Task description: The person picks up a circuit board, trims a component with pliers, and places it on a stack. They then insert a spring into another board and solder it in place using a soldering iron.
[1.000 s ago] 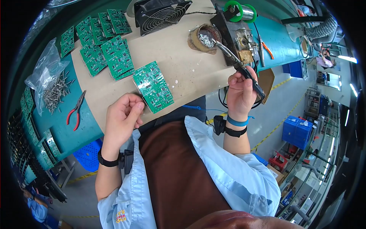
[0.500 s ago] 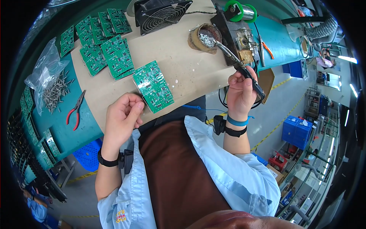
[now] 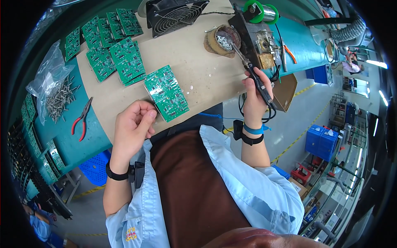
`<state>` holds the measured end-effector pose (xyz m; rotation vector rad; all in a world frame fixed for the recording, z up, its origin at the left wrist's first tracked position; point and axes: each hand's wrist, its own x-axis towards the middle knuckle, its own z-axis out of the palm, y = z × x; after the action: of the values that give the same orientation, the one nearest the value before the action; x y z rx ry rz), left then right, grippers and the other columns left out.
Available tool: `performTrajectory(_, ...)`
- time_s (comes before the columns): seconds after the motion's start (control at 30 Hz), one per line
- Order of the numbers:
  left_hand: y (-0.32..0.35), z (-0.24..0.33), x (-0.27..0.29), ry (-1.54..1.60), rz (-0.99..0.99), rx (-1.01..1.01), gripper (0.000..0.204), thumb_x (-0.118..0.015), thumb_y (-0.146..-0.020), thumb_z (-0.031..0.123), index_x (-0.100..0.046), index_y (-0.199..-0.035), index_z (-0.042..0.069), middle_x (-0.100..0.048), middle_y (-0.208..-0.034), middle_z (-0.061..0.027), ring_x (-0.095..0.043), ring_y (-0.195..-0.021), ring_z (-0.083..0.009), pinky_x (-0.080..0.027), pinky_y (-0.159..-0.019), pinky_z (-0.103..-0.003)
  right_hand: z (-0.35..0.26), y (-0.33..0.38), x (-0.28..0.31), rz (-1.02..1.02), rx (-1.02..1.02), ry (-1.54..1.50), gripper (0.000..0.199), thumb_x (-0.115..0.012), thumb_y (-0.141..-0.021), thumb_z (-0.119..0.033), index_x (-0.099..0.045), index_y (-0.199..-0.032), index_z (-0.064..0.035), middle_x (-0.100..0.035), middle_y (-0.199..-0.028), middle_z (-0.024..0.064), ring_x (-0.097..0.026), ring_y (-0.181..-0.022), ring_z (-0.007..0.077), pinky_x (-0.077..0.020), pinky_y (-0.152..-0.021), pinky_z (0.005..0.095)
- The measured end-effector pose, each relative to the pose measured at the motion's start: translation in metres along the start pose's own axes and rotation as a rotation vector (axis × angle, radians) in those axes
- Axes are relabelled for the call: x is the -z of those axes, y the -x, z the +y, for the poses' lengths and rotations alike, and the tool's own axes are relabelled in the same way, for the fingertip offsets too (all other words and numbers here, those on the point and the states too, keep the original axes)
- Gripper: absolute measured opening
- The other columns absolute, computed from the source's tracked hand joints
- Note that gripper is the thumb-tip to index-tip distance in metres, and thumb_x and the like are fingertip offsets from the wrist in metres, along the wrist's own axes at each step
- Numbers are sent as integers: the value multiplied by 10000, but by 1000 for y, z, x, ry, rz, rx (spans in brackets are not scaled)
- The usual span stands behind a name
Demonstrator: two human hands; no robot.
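A green circuit board [image 3: 167, 93] lies near the front edge of the work surface. My left hand [image 3: 133, 124] is closed at its left edge, fingers curled, thumb and forefinger at the board's side. In my right hand [image 3: 253, 105] is a soldering iron [image 3: 260, 87], gripped by its dark handle. The iron's metal end reaches up and left to a round brownish pot [image 3: 211, 43], its tip at the rim over silvery bits inside. The pot stands beyond the board, to the right.
More circuit boards [image 3: 126, 60] lie at the back left. A black fan [image 3: 178, 16] stands behind; a solder spool [image 3: 269, 14] sits on a dark stand at right. Red-handled pliers [image 3: 82, 120], loose screws [image 3: 60, 101] and a clear plastic bag [image 3: 49, 68] lie at left. Orange-handled pliers [image 3: 290, 54] rest at right.
My right hand has shifted slightly left and tilted the soldering iron more upright, its tip still at the pot. The left hand and the board have hardly moved.
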<state>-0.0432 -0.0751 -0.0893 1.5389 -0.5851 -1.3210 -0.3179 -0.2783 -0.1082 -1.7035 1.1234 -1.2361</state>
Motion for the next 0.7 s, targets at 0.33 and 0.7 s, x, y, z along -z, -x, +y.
performTrajectory(0.33, 0, 1, 0, -2, -8, -13, 124, -624, -1025, 136, -629, -1024, 12, -635, -812, 1, -587, -602, -50, -460, -513, -200, -5, -3, 15, -103, -128, -625, 420, -659, -1010, -242, -580, -1361, -25, -704, -1109, 148, -630, -936, 200, -492, -808, 336)
performTrajectory(0.7, -1, -1, -1, 2, -4, -16, 116, -622, -1027, 137, -631, -1012, 22, -618, -781, 17, -580, -595, -43, -458, -513, -198, -16, -2, 27, -279, -185, -908, 457, -642, -1008, -320, -593, -1420, -127, -708, -1132, 73, -567, -897, 170, -398, -797, 332)
